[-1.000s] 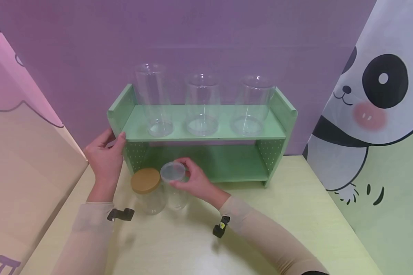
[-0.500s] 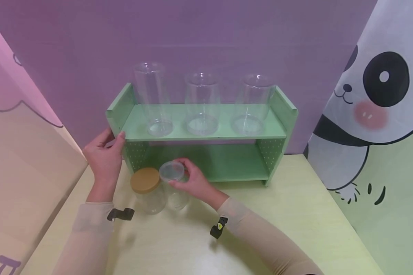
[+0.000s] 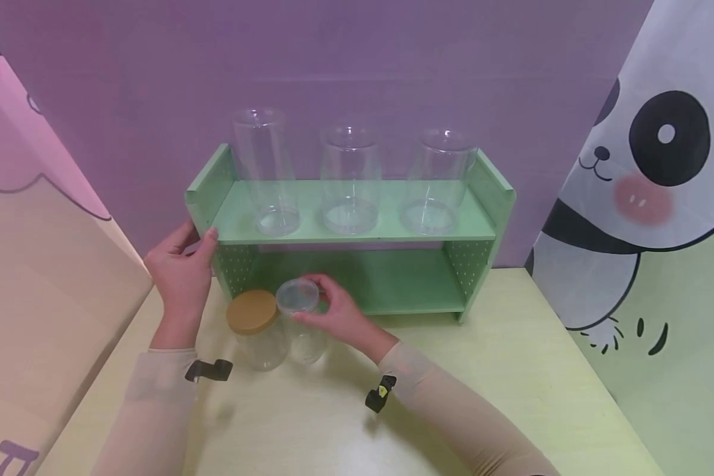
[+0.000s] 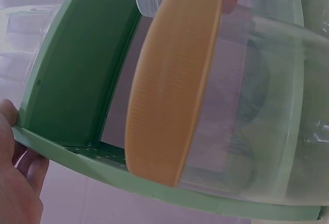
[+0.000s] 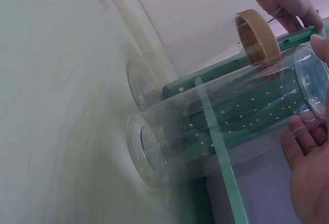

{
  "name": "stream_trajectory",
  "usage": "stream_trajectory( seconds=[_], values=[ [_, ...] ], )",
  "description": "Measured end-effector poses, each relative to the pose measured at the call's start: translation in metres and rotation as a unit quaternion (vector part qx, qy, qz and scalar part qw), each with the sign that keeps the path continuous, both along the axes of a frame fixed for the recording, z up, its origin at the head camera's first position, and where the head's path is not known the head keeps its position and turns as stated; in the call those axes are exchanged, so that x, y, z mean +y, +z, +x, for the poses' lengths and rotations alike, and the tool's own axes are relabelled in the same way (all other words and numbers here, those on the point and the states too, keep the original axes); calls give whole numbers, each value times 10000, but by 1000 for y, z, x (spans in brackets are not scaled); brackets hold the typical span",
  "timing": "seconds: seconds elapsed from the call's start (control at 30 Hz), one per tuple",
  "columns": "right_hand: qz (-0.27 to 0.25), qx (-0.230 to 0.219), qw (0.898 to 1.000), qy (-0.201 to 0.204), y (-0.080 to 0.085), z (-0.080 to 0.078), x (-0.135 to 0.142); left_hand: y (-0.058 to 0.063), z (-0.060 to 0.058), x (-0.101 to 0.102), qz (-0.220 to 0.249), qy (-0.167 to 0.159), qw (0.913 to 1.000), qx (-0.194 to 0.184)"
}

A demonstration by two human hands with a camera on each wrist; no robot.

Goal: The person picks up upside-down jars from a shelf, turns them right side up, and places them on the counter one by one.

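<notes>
My left hand (image 3: 183, 277) holds the left side panel (image 3: 205, 188) of a small green two-tier shelf, thumb on its front edge. In the left wrist view its fingers (image 4: 33, 175) wrap over that edge. With thumb and fingers, my right hand (image 3: 344, 317) grips the top of a slim clear jar (image 3: 307, 345) around its translucent lid (image 3: 297, 296). This jar stands upright on the table before the shelf. Close at its left is a wider clear jar (image 3: 266, 350) with a light-brown lid (image 3: 252, 312), also seen large in the left wrist view.
Three clear, see-through containers stand in a row on the upper tier: a tall one (image 3: 268, 165) at left, then two shorter ones (image 3: 350, 175), (image 3: 433, 178). The lower tier (image 3: 393, 281) lies behind my right hand. A purple wall (image 3: 357, 59) rises behind, with a panda-printed panel (image 3: 636, 198) at right.
</notes>
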State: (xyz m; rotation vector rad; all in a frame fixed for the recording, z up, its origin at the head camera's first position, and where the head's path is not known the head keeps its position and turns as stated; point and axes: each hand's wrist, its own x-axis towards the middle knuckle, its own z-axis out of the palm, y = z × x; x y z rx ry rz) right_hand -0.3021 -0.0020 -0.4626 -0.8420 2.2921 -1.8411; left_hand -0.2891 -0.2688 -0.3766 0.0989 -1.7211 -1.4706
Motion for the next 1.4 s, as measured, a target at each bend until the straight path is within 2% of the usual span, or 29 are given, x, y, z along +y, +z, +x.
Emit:
stream_trajectory(
  seconds=[0.23, 0.37, 0.47, 0.57, 0.73, 0.83, 1.0, 1.1, 1.27, 1.4],
  values=[
    [-183, -33, 9998, 47, 4, 2, 14, 0, 0, 1, 109, -149, 9998, 38],
    [-332, 514, 9981, -3, 15, 4, 34, -2, 0, -1, 142, -162, 9997, 112],
    [-470, 1219, 9911, -256, 27, 6, 55, -2, 0, 0, 132, -161, 9996, 191],
    [-627, 1975, 9763, -630, 42, 9, 80, -1, 0, 1, 123, -169, 9996, 211],
    [-828, 3131, 9319, -1631, 73, 10, 118, -1, 1, 1, 117, -151, 9995, 233],
    [-889, 3421, 9079, -2253, 89, 10, 136, -1, 1, 1, 130, -155, 9995, 252],
    [-583, 3600, 8825, -2971, 103, 6, 155, -2, 3, -1, 48, -140, 9997, 188],
    [-375, 3553, 8755, -3252, 108, 2, 161, -2, 4, -3, 4, -104, 9999, 132],
    [-20, 3170, 8795, -3550, 115, -5, 164, -1, 5, -4, 115, -81, 9999, 70],
    [220, 2753, 8903, -3621, 119, -10, 164, -2, 4, -5, 119, -94, 9998, 131]
  ],
)
